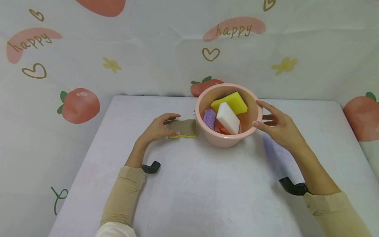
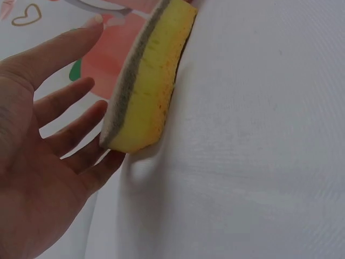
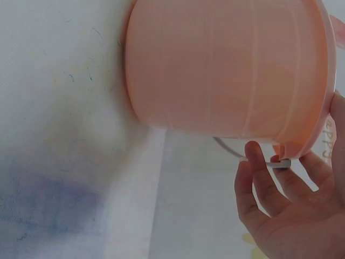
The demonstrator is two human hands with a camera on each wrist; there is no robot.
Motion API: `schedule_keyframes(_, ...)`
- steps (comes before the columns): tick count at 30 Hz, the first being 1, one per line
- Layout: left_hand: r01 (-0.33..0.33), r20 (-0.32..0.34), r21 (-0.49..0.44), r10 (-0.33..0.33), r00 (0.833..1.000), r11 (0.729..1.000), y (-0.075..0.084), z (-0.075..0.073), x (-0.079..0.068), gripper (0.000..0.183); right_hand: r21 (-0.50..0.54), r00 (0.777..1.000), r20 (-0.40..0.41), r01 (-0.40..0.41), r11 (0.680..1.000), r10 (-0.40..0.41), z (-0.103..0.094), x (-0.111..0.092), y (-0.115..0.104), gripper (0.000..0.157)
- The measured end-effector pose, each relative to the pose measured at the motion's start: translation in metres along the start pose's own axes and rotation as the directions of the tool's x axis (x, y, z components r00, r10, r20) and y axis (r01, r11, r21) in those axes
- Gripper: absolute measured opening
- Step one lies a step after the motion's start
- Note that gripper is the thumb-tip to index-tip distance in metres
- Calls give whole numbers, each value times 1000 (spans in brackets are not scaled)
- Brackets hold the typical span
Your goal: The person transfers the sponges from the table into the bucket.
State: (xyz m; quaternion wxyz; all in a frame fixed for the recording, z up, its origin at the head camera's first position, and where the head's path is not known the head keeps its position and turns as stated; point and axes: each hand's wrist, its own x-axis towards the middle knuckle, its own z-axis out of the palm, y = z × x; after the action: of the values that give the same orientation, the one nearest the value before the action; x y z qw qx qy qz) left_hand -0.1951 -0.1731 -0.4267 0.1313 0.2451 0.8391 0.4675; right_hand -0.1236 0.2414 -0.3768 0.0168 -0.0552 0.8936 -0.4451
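Note:
A scouring sponge [image 1: 183, 127], grey on top and yellow below, lies on the table left of a pink bucket. My left hand [image 1: 160, 128] is at its left end, fingers spread and loosely bent. In the left wrist view the thumb stands apart from the sponge [image 2: 148, 81], while the lower fingertips are right at its end. My right hand [image 1: 278, 128] holds the right side of the bucket [image 1: 220, 140], thumb on the rim and other fingers around the outside. The right wrist view shows these fingers by the handle's grey end [image 3: 283, 164].
Inside the bucket are a yellow sponge [image 1: 234, 102], a white block [image 1: 228, 118], a purple sponge [image 1: 210, 119] and something orange-red [image 1: 220, 127] under them. A printed backdrop [image 1: 157, 59] rises behind the white table [image 1: 189, 191]. A purplish patch [image 1: 275, 151] marks the tabletop beneath my right hand.

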Motion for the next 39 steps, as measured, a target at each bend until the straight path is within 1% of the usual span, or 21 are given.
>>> schedule_keyframes(3,43,5,57,-43,999,997,-14,2,1,69,3,1000,-1,0,1000,0,0,0,1,70)
schedule_keyframes(6,70,2,96,-70,998,993,-20,3,1,70,8,1000,0,-4,1000,4,0,0,1,69)
schedule_keyframes(8,70,2,118,-70,998,991,-22,4,1,71,13,1000,0,-5,1000,5,-1,0,1,69)
schedule_keyframes(15,35,27,150,-40,999,988,-20,6,0,73,15,1000,-7,7,1000,-7,-1,0,2,70)
schedule_keyframes(19,40,31,158,-45,998,987,-21,6,-1,75,14,1000,-5,-2,1000,2,-1,0,2,69)
schedule_keyframes(24,54,25,202,-61,998,978,-23,8,0,75,8,1000,-5,0,1000,0,0,0,1,69)
schedule_keyframes(27,52,16,219,-57,998,974,-23,9,0,74,8,1000,-6,4,1000,-4,-1,0,0,69)
schedule_keyframes(30,50,10,230,-54,998,972,-21,8,1,73,11,1000,-7,8,1000,-8,-1,0,0,69)
schedule_keyframes(36,112,9,251,-118,993,961,-10,4,-2,73,22,1000,6,-10,1000,10,0,0,0,69)
schedule_keyframes(39,97,20,236,-105,994,967,-6,0,-3,70,20,1000,2,-6,1000,6,-1,0,0,69)
